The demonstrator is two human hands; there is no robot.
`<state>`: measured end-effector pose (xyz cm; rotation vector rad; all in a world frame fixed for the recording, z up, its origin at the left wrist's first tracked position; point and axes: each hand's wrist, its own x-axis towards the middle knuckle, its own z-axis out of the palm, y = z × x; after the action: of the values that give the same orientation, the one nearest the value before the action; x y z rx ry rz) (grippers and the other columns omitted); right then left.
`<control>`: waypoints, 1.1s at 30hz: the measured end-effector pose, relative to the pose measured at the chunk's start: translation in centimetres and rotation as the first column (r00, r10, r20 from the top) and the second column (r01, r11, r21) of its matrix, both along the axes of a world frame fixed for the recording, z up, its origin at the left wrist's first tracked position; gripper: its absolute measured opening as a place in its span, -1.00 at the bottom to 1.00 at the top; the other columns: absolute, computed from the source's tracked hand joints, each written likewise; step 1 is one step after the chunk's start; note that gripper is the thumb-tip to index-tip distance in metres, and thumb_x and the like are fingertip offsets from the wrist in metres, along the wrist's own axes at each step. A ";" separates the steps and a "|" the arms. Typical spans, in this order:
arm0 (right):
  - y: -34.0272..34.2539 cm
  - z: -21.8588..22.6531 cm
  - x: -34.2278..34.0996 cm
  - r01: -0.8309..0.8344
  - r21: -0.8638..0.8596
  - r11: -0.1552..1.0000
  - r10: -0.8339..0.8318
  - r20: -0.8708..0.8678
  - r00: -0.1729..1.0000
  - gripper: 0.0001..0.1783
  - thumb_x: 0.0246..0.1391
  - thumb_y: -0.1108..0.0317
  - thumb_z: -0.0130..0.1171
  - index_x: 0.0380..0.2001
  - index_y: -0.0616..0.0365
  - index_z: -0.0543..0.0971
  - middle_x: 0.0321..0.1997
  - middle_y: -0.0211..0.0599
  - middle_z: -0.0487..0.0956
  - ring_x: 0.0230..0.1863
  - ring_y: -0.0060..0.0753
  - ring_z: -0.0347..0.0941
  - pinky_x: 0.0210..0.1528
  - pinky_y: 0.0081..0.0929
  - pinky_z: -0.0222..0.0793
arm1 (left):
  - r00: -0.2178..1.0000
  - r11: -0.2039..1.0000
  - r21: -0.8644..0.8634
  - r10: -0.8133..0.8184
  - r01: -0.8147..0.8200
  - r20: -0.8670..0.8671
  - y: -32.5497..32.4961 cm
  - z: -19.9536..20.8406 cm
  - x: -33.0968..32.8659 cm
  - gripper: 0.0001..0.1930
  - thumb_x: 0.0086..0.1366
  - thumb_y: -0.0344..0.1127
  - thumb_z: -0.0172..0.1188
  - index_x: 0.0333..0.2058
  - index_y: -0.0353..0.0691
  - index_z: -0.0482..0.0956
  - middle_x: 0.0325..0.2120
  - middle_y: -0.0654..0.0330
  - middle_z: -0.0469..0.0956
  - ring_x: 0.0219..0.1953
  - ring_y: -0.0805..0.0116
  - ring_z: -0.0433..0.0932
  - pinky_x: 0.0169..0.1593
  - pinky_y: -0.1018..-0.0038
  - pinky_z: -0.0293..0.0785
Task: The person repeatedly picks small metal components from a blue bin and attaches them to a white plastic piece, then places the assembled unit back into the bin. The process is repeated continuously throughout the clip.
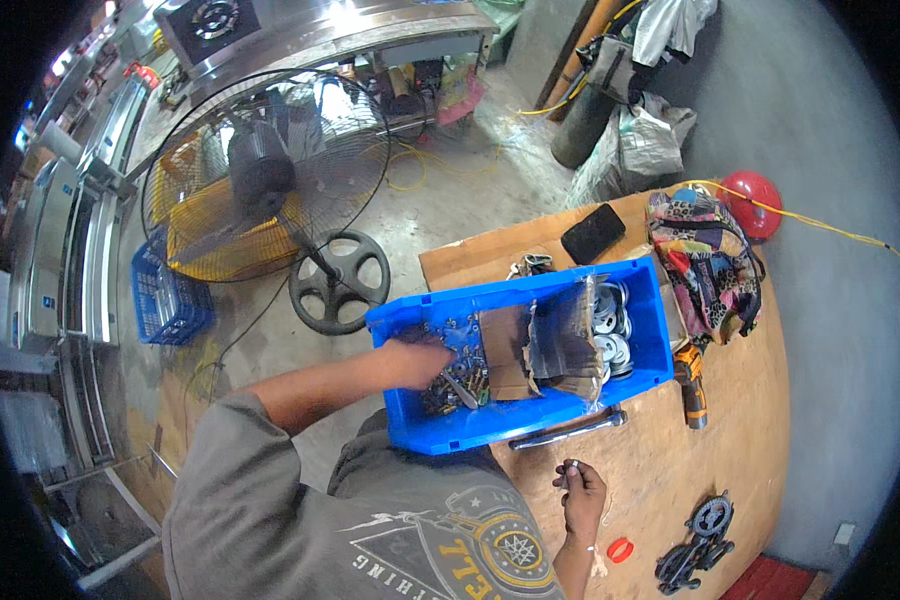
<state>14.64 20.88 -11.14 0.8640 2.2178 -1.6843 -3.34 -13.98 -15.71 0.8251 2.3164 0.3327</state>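
Note:
A blue plastic bin [450,438] stands at the table's near left edge. My left hand [418,362] reaches into its left end, over loose small metal fasteners [475,372]; its fingers are blurred and partly hidden. Beside them lies a slim silver tool [460,390]. Torn cardboard [505,350] divides the fasteners from several pale metal discs [615,350] at the bin's right end. Low over the table, my right hand [584,492] is closed, thumb and fingers pinching a small metal piece [572,465], too small to name. Between bin and right hand lies a chrome bar tool [570,430].
An orange-and-black power drill [692,390], patterned bag [705,260] and black phone [593,233] rest on the wooden table [740,420]. Black metal parts [695,545] and an orange-red ring [620,550] lie nearer me. A large caged fan [265,175] stands beyond the bin.

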 end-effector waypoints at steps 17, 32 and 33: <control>-6.8 7.0 -4.0 0.032 0.220 0.975 0.068 -0.432 0.899 -0.83 0.16 0.47 0.19 -0.20 0.31 0.63 -0.11 -0.16 0.58 -0.14 -0.39 0.52 -0.16 -0.53 0.41 | 0.954 0.717 0.637 0.140 -0.283 0.266 4.1 9.7 -0.7 -0.66 0.21 -0.38 0.22 -0.02 -0.25 0.54 -0.22 -0.05 0.61 -0.16 -0.01 0.61 -0.08 0.21 0.49; -8.5 10.0 -4.7 0.014 0.118 0.993 0.055 -0.562 0.825 -0.81 0.19 0.37 0.22 -0.19 0.25 0.63 -0.07 -0.16 0.53 -0.05 -0.32 0.49 -0.04 -0.46 0.41 | 0.993 0.706 0.699 0.050 -0.113 0.109 7.2 12.1 -1.6 -0.72 0.26 -0.40 0.21 -0.06 -0.32 0.58 -0.17 0.00 0.61 -0.13 0.20 0.61 -0.04 0.36 0.50; -8.5 10.0 -4.6 0.022 0.084 0.996 0.028 -0.544 0.838 -0.81 0.19 0.38 0.22 -0.19 0.25 0.63 -0.07 -0.16 0.53 -0.04 -0.32 0.49 -0.04 -0.46 0.41 | 0.939 0.692 0.659 0.078 -0.293 0.336 7.3 11.6 -2.0 -0.74 0.24 -0.42 0.22 -0.09 -0.32 0.59 -0.21 0.00 0.61 -0.15 0.17 0.60 -0.05 0.35 0.49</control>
<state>9.99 12.39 -1.19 0.4169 2.6596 -2.0436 -5.34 -6.69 -4.10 0.8023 1.9775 1.4087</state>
